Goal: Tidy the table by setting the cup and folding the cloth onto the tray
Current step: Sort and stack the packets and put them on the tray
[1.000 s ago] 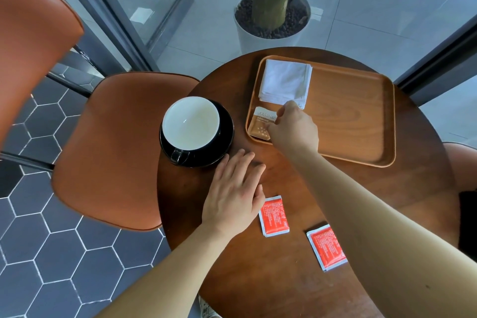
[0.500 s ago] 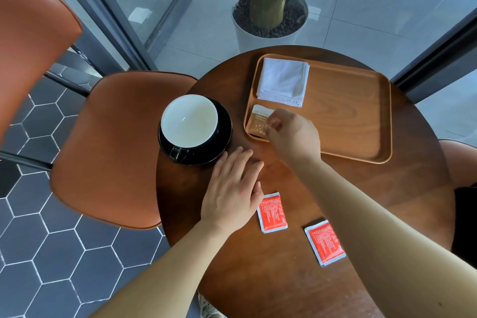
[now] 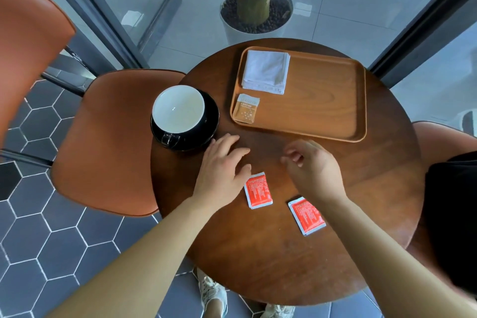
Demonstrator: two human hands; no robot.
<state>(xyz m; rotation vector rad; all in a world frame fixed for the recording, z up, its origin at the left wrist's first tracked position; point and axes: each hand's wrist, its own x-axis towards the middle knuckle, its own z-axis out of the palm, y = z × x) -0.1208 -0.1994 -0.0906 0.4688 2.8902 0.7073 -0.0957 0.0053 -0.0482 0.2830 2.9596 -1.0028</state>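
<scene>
While the folded cloth already lies in the tray's upper-left corner, the cup sits on its black saucer on the worktop, left of the tray. The left hand rests just beside the saucer, fingers straight and spread. The right hand hangs over the wood, fingers loosely curled and, as far as the blur allows, empty. Lifting by the saucer alone from one side could tilt it, so the cup might slide off or clip the tray's rim.
</scene>
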